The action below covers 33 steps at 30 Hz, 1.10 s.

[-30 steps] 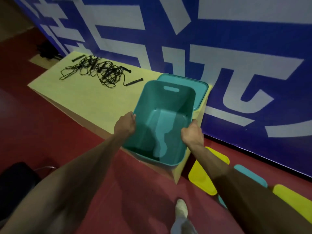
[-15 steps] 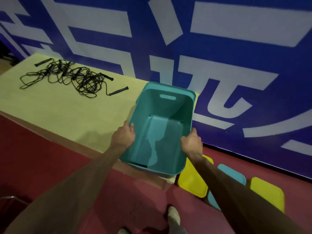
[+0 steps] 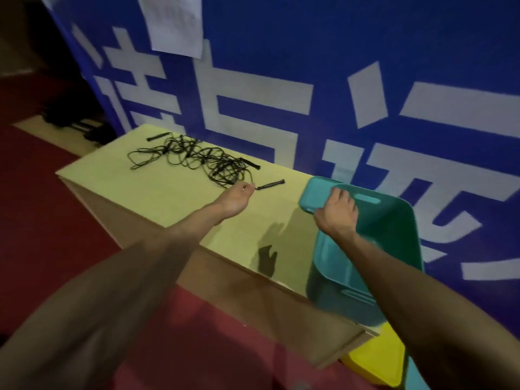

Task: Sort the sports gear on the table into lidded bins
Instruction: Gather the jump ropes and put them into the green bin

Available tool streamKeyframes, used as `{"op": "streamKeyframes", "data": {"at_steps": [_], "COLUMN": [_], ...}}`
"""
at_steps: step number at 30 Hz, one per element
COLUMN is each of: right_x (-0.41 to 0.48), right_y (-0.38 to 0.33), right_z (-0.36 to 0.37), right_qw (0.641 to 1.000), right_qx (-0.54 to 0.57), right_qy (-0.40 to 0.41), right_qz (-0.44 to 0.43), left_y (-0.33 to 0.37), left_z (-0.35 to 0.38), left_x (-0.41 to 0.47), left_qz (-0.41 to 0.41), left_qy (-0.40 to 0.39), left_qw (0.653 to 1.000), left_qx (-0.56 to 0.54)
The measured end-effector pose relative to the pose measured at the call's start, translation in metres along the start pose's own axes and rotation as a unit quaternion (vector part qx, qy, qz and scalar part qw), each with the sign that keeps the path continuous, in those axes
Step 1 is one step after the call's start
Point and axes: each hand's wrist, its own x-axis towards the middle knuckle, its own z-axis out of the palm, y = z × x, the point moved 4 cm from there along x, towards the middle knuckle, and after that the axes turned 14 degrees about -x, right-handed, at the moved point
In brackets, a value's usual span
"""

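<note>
A tangle of black jump ropes (image 3: 197,157) lies at the far left of the yellow table (image 3: 168,198). My left hand (image 3: 235,197) stretches out over the table, and its bunched fingertips pinch the cord beside one black handle (image 3: 271,184). At the table's right end stands an open teal bin (image 3: 394,249) with nothing in it. A teal lid (image 3: 311,197) sticks out at its far left corner. My right hand (image 3: 336,211) grips that lid where it meets the bin's rim, fingers curled over the top.
A blue wall banner (image 3: 281,80) with white characters rises right behind the table. A yellow lid (image 3: 377,358) and a teal one (image 3: 416,375) lie on the red floor below the table's right end. Dark objects (image 3: 78,122) sit on the floor at the far left.
Both hands have let go of the bin's sides. My left hand has reached out to the rope by a handle, and my right hand has moved up to the lid at the bin's far corner.
</note>
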Motion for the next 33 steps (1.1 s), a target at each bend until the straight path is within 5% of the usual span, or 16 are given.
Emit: {"op": "streamKeyframes", "data": {"at_steps": [5,11,17,21,33], "right_x": [0.001,0.039,0.108,0.157,0.295], "right_y": [-0.122,-0.215,-0.29,-0.334,-0.384], "right_z": [0.009,0.051,0.132,0.173,0.202], "right_qw": [0.994,0.981,0.969,0.952,0.937], "right_qx": [0.021,0.089,0.13,0.164,0.192], "right_qy": [-0.04,-0.127,-0.199,-0.257,-0.268], "right_qz": [-0.099,-0.117,-0.064,-0.002,0.114], "left_y": [-0.034,-0.097,-0.153,-0.163,-0.15], "left_z": [-0.091,-0.159,-0.21,-0.249,-0.295], "left_x": [0.01,0.046,0.116,0.195,0.371], "left_qz": [-0.002,-0.047,-0.09,-0.144,-0.107], "left_qy": [0.058,0.093,0.076,0.009,-0.096], "left_qw": [0.998,0.993,0.992,0.987,0.977], "left_qx": [-0.026,-0.056,-0.045,0.065,0.155]}}
